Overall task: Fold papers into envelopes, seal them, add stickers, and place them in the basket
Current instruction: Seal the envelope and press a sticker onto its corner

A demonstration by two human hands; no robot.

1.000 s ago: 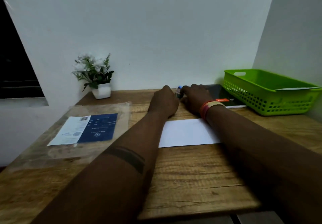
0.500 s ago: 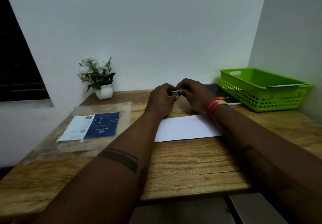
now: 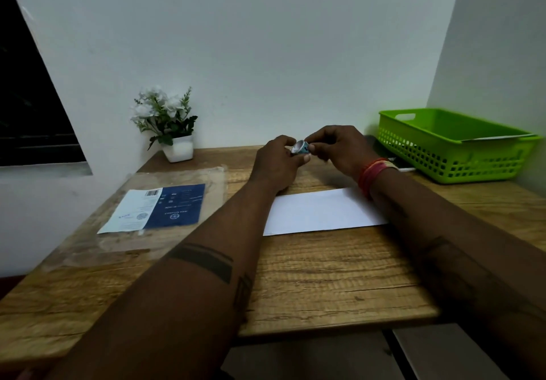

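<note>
Both hands are raised over the back of the wooden table [image 3: 310,285]. Between them is a small blue-and-white roll [image 3: 300,147], probably tape or stickers. My left hand [image 3: 279,164] grips it from the left and my right hand [image 3: 339,149] pinches it from the right. A white folded paper or envelope [image 3: 322,211] lies flat on the table under my wrists. The green plastic basket [image 3: 449,158] stands at the back right, with the edge of a white sheet showing at its far rim.
A clear plastic sleeve with a blue-and-white label [image 3: 156,208] lies on the table's left half. A small white pot of white flowers [image 3: 168,125] stands at the back left by the wall. A dark flat object [image 3: 390,155] lies beside the basket.
Both hands lifted the small roll off the table at the back and brought it up slightly toward me. The camera view also tilted up.
</note>
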